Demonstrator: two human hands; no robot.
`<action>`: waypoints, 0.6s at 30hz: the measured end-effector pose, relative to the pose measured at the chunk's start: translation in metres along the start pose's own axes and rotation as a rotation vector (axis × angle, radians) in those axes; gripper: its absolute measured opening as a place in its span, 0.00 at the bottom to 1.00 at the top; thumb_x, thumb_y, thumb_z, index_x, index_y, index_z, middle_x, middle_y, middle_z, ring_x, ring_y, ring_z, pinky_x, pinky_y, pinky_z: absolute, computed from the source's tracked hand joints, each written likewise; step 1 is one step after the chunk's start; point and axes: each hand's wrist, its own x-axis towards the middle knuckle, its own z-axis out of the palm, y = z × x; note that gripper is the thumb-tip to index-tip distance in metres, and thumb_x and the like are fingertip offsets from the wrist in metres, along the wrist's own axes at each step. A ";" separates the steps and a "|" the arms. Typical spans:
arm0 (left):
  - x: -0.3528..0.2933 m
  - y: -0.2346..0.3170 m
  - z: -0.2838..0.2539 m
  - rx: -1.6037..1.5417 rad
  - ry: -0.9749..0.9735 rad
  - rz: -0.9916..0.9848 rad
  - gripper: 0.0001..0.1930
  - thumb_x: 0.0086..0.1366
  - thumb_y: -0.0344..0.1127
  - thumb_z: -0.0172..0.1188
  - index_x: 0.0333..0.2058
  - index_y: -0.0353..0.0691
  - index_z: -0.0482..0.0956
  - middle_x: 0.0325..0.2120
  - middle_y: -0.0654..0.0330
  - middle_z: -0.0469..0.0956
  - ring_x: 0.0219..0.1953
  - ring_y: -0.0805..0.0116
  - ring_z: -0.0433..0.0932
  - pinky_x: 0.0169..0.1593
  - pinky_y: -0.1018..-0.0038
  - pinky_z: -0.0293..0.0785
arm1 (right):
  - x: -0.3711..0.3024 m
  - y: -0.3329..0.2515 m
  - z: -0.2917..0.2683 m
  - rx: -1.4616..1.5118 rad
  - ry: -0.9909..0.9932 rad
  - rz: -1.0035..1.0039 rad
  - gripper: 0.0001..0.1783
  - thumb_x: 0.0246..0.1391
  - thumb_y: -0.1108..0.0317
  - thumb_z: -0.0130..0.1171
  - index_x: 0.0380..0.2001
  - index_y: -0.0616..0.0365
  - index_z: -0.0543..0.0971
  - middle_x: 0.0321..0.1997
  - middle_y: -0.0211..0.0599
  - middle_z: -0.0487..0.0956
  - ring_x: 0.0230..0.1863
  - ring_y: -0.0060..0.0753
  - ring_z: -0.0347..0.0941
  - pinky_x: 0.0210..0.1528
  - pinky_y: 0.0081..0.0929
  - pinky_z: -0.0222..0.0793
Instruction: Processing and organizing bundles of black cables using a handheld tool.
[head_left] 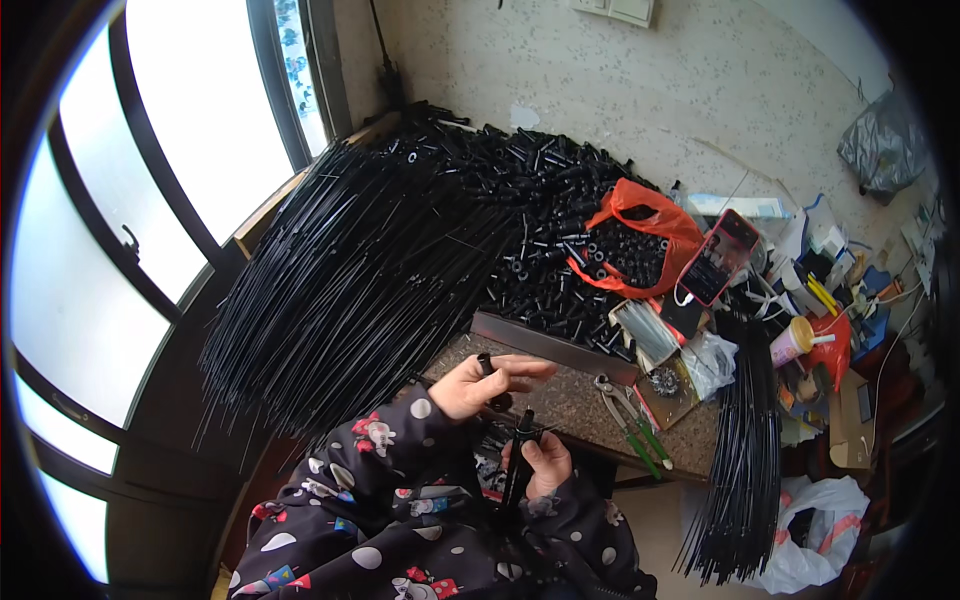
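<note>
Two bare hands at work just off the near edge of the tabletop [565, 393], above the lap.

Left hand [462, 390]: thumb closed over a short tube [486, 363], dark and glossy; longer fingers stretched out toward the right, not curled. The grip seems to be between thumb and palm side, though the underside is hidden.

Right hand [549, 466]: lower and nearer the body, fingers clamped on a black shaft [523, 432], thumb across it, top end poking up just below the left hand. Lower end lost against the dark sleeve. Tube and shaft look apart.

Step, as judged: handling two pieces together, perhaps fitting or checking one against the other; cannot tell which. Next move seems to call for bringing the ends into line, with both grips kept firm.

Supplies: a great spread of rods [340, 290] at left; a heap of small black parts [540, 165] behind; rings [628, 252] in a red bag [684, 238]. Green-handled pliers [650, 440] near the right hand, untouched.

Writing: phone [722, 258] screen lit, too small to read. Cup [792, 343] patterned, any lettering unclear. No legible mark on tube or shaft.
</note>
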 end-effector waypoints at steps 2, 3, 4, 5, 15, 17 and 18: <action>0.008 0.001 0.010 0.159 -0.037 -0.015 0.20 0.58 0.44 0.54 0.42 0.34 0.73 0.39 0.55 0.74 0.42 0.68 0.71 0.47 0.73 0.65 | 0.002 0.000 0.008 -0.025 0.058 -0.021 0.14 0.47 0.63 0.58 0.34 0.62 0.72 0.28 0.39 0.76 0.28 0.29 0.72 0.34 0.25 0.68; 0.010 -0.003 0.015 0.304 -0.086 -0.052 0.21 0.59 0.46 0.52 0.43 0.33 0.72 0.38 0.55 0.74 0.42 0.69 0.71 0.46 0.73 0.65 | 0.000 0.000 0.013 -0.014 0.098 -0.077 0.12 0.47 0.65 0.58 0.32 0.61 0.72 0.28 0.38 0.76 0.28 0.27 0.72 0.34 0.23 0.68; 0.008 -0.005 0.017 0.448 -0.136 -0.093 0.23 0.61 0.47 0.50 0.45 0.32 0.71 0.37 0.56 0.75 0.41 0.70 0.71 0.46 0.73 0.66 | -0.001 -0.001 0.018 -0.002 0.140 -0.132 0.10 0.47 0.67 0.58 0.30 0.61 0.73 0.28 0.37 0.76 0.28 0.25 0.72 0.34 0.21 0.68; 0.005 -0.006 0.016 0.441 -0.125 -0.097 0.23 0.61 0.47 0.50 0.45 0.32 0.71 0.37 0.56 0.75 0.41 0.70 0.71 0.46 0.73 0.66 | -0.003 -0.001 0.020 0.011 0.184 -0.187 0.08 0.47 0.69 0.58 0.29 0.60 0.73 0.28 0.36 0.76 0.28 0.23 0.71 0.35 0.20 0.67; 0.007 0.025 0.007 0.279 -0.144 -0.198 0.17 0.54 0.34 0.60 0.41 0.33 0.71 0.35 0.60 0.75 0.35 0.76 0.72 0.41 0.79 0.68 | -0.004 -0.008 0.013 -0.039 0.167 -0.085 0.12 0.48 0.64 0.57 0.30 0.61 0.71 0.25 0.38 0.75 0.24 0.26 0.69 0.30 0.22 0.66; 0.005 0.028 0.005 0.245 -0.132 -0.188 0.16 0.52 0.33 0.61 0.39 0.33 0.71 0.34 0.61 0.75 0.34 0.77 0.72 0.40 0.80 0.68 | -0.004 -0.009 0.016 -0.033 0.147 -0.068 0.13 0.48 0.63 0.57 0.30 0.62 0.71 0.25 0.38 0.74 0.24 0.26 0.69 0.30 0.22 0.66; 0.004 0.026 0.002 0.432 -0.168 -0.154 0.17 0.53 0.33 0.61 0.40 0.34 0.71 0.33 0.62 0.75 0.34 0.77 0.72 0.40 0.80 0.68 | -0.003 -0.009 0.016 -0.032 0.147 -0.064 0.13 0.48 0.63 0.57 0.30 0.62 0.71 0.25 0.38 0.74 0.24 0.26 0.69 0.30 0.22 0.66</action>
